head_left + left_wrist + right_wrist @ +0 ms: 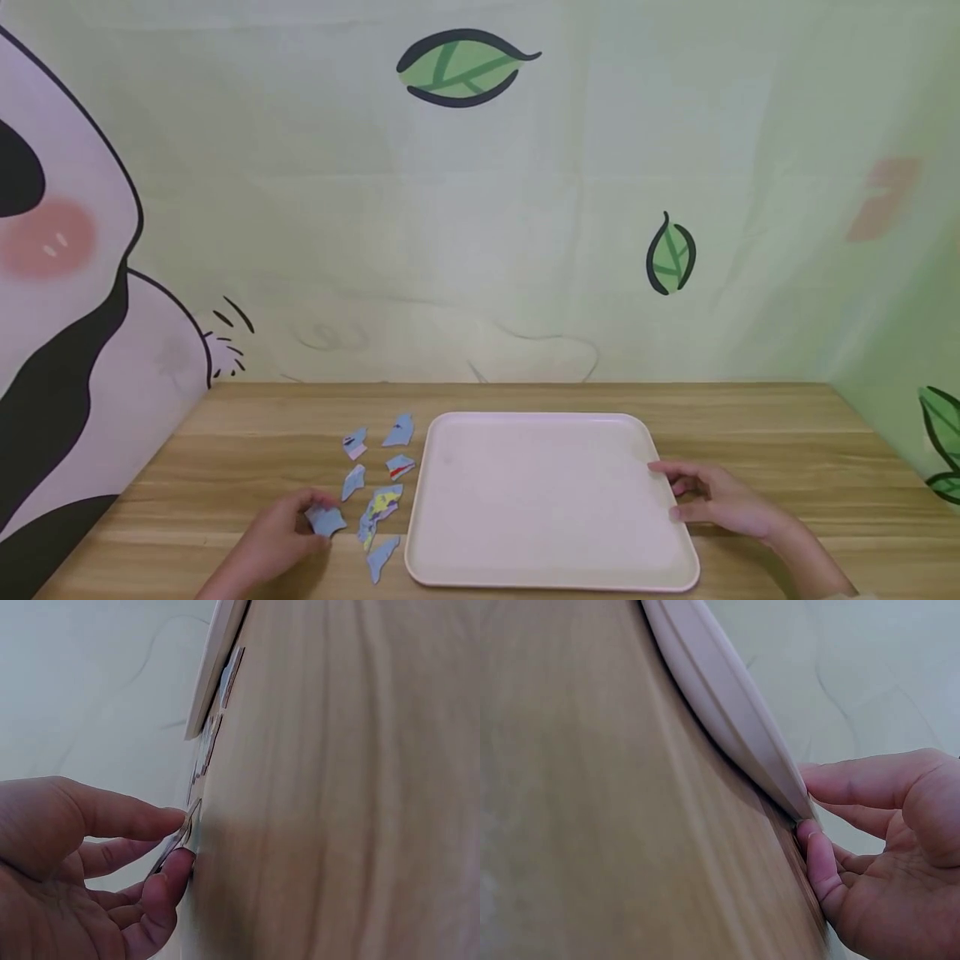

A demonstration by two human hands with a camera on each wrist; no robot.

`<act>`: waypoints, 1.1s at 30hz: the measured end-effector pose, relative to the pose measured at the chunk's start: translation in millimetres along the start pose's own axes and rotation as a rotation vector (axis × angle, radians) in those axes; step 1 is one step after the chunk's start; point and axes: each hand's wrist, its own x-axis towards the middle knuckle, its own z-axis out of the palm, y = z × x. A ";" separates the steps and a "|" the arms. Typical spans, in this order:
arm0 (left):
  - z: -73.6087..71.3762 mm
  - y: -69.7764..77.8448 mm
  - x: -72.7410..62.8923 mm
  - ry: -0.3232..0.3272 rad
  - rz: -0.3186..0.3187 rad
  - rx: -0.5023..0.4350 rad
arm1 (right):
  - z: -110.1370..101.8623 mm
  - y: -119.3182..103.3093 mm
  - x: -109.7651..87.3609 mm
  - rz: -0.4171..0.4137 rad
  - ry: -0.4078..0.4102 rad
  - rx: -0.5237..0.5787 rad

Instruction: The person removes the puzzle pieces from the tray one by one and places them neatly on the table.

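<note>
Between thumb and fingers, my left hand (279, 533) pinches a light-blue, irregular flat puzzle piece (327, 522). In the left wrist view the piece (174, 838) is tilted, its lower edge close to the wood. Several more jagged pieces lie just right of that hand, among them a blue, yellow and purple piece (381, 507) and a pale-blue piece (383, 557). A shallow pinkish-white tray (547, 500) lies flat beside them. My right hand (723, 500) grips its right rim, the thumb and fingertips at the edge in the right wrist view.
The wooden table (750, 417) meets a pale green printed backdrop (525, 208) at its back edge. Farther back, left of the tray, lie a blue piece (400, 430), a piece with a red stripe (400, 467) and a few others.
</note>
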 end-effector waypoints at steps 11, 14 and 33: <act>0.3 2.1 -3.4 0.014 -0.030 0.016 | -0.3 4.3 -0.1 -0.019 -0.004 0.007; -0.6 2.4 -5.3 0.016 -0.023 0.013 | -0.2 5.3 0.4 -0.029 0.000 0.013; 4.1 21.3 -13.0 0.028 -0.030 -0.209 | -7.0 -2.2 -7.4 -0.006 0.033 0.007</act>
